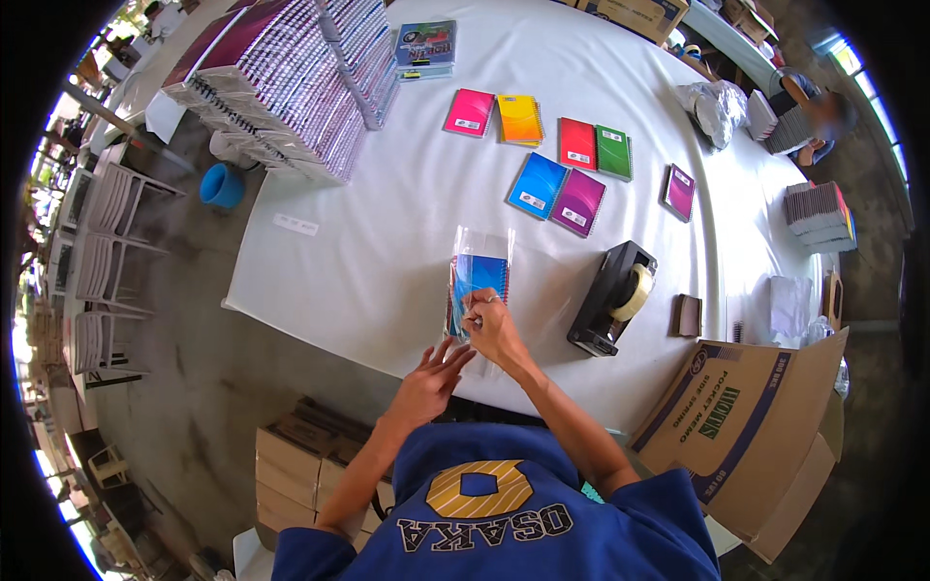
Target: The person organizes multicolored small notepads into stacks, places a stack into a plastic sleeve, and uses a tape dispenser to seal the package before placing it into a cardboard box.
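A blue spiral pocket notebook (pixel 482 273) lies at the near side of the white table, inside a clear plastic bag (pixel 486 240) that reaches past its far edge. Other notebook edges show under its left side. Over the notebook's near half, my right hand (pixel 495 331) is closed in a pinch, apparently on the bag's film; its fingertips partly hide what they grip. My left hand (pixel 429 383) is open at the near left corner of the bag, fingers stretched out and fingertips close to its edge. A black tape dispenser (pixel 613 298) with a roll of tape stands right of my right hand.
Several coloured notebooks (pixel 578 201) lie farther back on the table (pixel 387 232). Tall stacks of spiral notebooks (pixel 281 87) stand at the far left. A purple notebook (pixel 679 192) and small brown block (pixel 687 316) lie right. An open cardboard box (pixel 741 426) is near right.
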A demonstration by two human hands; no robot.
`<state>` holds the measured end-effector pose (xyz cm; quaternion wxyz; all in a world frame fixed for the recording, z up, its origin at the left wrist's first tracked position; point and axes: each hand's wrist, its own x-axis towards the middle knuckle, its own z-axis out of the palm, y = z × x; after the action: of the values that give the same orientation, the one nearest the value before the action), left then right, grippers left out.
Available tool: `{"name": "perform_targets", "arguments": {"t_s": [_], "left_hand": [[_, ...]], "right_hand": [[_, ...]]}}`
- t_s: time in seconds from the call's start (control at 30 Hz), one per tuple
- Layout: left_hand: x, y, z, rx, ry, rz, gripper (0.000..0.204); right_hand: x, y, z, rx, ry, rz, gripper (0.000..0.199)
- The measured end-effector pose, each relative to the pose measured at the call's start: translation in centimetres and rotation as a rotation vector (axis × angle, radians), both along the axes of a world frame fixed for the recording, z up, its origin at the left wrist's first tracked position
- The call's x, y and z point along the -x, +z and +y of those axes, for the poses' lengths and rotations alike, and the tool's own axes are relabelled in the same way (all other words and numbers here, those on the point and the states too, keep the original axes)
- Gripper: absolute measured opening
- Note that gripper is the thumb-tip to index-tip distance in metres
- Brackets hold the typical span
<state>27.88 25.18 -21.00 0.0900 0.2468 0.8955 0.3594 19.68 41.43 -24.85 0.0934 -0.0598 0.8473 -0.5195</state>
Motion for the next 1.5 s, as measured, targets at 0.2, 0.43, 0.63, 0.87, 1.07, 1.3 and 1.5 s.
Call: {"name": "perform_targets", "arguments": {"t_s": [0.2, 0.43, 0.63, 0.87, 1.07, 1.3, 1.5], "left_hand": [[6.2, -1.6, 1.2, -0.383, 0.481, -0.189, 0.056], [8.8, -3.3, 1.6, -0.098, 0.461, -0.423, 0.056], [8.3, -4.6, 1.6, -0.546, 0.655, -0.642, 0.047], [8.2, -5.7, 0.7, -0.168, 0.423, -0.495, 0.051], [6.7, -4.5, 2.1, -0.607, 0.706, -0.593, 0.062], [4.2, -6.3, 2.0, -0.436, 0.611, -0.384, 0.065], [4.1, -8.7, -3.8, -0.577, 0.898, -0.740, 0.053]], "right_hand": [[-0.4, 1.4, -1.3, 0.010, -0.166, -0.079, 0.009], [-1.5, 2.1, -1.1, -0.145, -0.130, 0.015, 0.013], [-1.0, 2.0, -0.5, -0.050, -0.046, -0.071, 0.014], [-0.8, 3.0, 0.7, -0.011, 0.083, -0.140, 0.012], [-0.8, 2.4, 1.1, -0.040, 0.135, -0.069, 0.018], [-0.8, 3.0, 1.1, -0.027, 0.096, -0.089, 0.031], [-0.3, 3.4, 1.9, 0.053, 0.208, -0.178, 0.026]]}}
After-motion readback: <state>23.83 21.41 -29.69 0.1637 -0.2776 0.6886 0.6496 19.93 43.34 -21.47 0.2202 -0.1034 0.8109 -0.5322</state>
